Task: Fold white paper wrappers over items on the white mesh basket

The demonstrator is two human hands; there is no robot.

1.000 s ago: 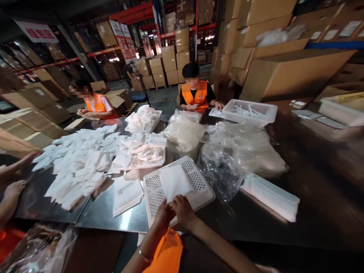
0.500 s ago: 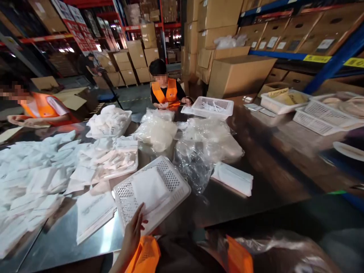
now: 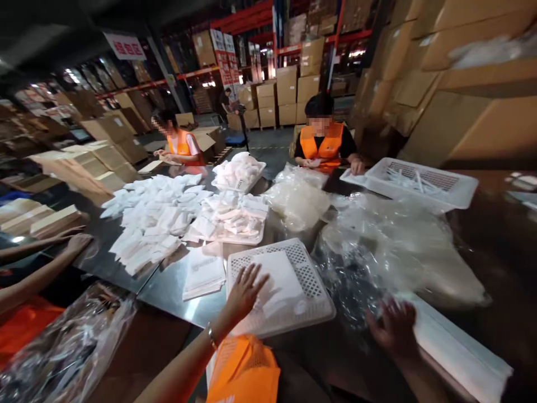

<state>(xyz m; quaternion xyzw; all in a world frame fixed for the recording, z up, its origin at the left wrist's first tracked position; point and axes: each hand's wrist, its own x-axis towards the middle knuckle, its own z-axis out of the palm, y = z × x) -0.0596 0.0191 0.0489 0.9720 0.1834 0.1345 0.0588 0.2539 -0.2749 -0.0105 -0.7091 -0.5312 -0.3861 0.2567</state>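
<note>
My left hand (image 3: 244, 292) lies flat with fingers spread on a white packet (image 3: 282, 280) inside a white perforated tray (image 3: 312, 294) at the near table edge. Over to the right, my right hand (image 3: 392, 330) is blurred, its fingers spread over the near end of a stack of flat white bags (image 3: 457, 350). It grips nothing. Crumpled clear plastic film (image 3: 377, 252) lies just beyond that hand.
A flat white packet pile (image 3: 203, 274) sits left of the tray; many loose white packets (image 3: 155, 215) cover the steel table (image 3: 168, 288). Two people in orange vests sit at the far side. Another person's arms (image 3: 37, 263) reach in at left. Cardboard boxes surround everything.
My right hand came back into view and reached onto the stack of white bags. My left hand flattened onto the packet in the tray. The view swung right, then back left.
</note>
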